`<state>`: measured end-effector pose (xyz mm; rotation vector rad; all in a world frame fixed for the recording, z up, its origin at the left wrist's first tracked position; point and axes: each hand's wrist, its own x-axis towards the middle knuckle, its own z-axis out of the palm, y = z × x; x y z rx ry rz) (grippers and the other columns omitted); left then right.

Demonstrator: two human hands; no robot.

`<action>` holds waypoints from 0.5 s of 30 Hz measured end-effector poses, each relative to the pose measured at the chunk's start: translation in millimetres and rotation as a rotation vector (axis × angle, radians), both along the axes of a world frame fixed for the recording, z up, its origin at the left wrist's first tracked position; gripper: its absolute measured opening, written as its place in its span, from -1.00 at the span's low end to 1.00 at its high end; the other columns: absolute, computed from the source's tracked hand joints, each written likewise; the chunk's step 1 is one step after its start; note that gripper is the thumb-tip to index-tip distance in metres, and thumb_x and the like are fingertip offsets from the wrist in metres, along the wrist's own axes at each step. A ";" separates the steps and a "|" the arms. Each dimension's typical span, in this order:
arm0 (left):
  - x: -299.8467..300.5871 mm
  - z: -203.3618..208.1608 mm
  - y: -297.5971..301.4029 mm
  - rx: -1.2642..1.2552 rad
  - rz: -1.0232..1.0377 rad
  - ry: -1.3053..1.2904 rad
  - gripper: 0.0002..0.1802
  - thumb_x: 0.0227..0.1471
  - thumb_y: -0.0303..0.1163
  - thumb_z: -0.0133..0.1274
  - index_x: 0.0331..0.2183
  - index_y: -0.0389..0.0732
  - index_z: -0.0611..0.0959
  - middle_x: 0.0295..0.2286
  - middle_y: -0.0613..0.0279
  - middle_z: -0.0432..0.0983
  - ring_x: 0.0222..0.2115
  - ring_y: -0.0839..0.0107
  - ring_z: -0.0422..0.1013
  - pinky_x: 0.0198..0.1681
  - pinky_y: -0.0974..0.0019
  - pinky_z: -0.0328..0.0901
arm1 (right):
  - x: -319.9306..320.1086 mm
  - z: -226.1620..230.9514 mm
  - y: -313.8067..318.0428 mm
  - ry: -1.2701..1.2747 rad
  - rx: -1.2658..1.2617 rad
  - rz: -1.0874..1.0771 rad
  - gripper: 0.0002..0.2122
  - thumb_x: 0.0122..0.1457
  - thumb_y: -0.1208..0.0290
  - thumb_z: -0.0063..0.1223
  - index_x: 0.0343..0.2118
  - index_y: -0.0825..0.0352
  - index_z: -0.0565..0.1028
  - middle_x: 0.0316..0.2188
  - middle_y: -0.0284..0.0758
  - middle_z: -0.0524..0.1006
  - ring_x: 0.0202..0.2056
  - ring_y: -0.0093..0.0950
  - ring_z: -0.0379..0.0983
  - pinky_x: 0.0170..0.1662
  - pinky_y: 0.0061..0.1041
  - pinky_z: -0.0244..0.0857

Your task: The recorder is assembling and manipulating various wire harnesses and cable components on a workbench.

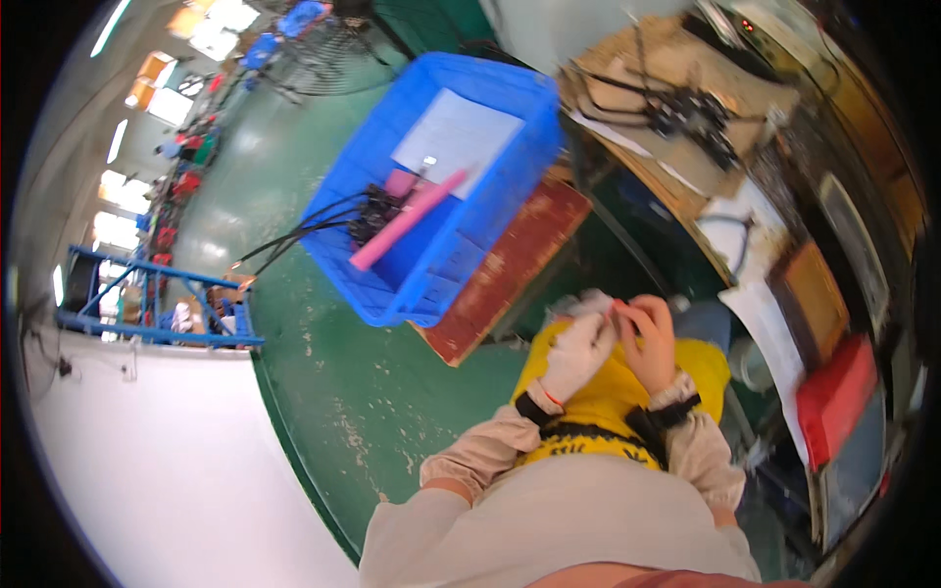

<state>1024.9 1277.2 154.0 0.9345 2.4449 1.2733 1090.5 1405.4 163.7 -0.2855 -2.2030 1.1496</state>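
My left hand point(578, 355), in a white glove, is closed above my lap, with a blurred, pale, see-through thing point(591, 299) at its fingertips. Right beside it, my bare right hand point(650, 345) pinches with thumb and forefinger. A small red bit point(618, 305) shows where the two hands meet; its kind is too blurred to tell. Both hands are over a yellow cloth point(598, 397) across my lap. In front of them, a blue plastic bin point(461, 260) holds a white sheet point(456, 132), black cables point(372, 211) and a pink tube-like piece point(412, 218).
The bin rests on a worn red stool point(524, 260). Cable ends hang over its left rim. At right, a workbench point(588, 73) carries a heap of black cables point(691, 118), papers and a red box-like thing point(836, 397). A fan point(328, 54) stands beyond the bin; a white panel point(176, 441) is at left.
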 end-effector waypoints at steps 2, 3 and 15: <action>3.0 -16.3 0.8 0.144 0.006 -0.103 -0.62 0.09 -0.35 0.01 -0.02 -0.20 0.48 -0.22 -0.01 0.50 -0.23 0.22 0.48 -0.21 0.32 0.35 | 5.3 5.8 -2.3 -0.045 -0.020 0.084 -0.85 0.03 0.64 0.04 -0.30 0.37 0.46 -0.34 -0.13 0.40 -0.29 -0.16 0.38 -0.21 -0.36 0.30; 3.7 -17.5 0.7 0.143 -0.015 -0.199 -0.62 0.09 -0.34 0.00 -0.02 -0.18 0.48 -0.22 -0.02 0.50 -0.22 0.20 0.48 -0.19 0.31 0.35 | 6.9 -0.1 -3.8 -0.062 -0.002 0.160 -0.86 0.03 0.63 0.03 -0.31 0.38 0.44 -0.34 -0.13 0.39 -0.28 -0.15 0.38 -0.21 -0.35 0.30; -20.9 12.6 -6.2 0.099 -0.091 0.274 -0.91 -0.03 -0.39 -0.01 -0.43 -0.18 0.54 -0.47 0.11 0.44 -0.46 0.12 0.40 -0.38 0.16 0.30 | 0.6 -35.4 -22.5 -0.617 0.428 0.324 -0.67 0.06 0.51 -0.09 -0.05 0.37 0.37 -0.17 -0.15 0.44 -0.16 -0.20 0.41 -0.14 -0.31 0.36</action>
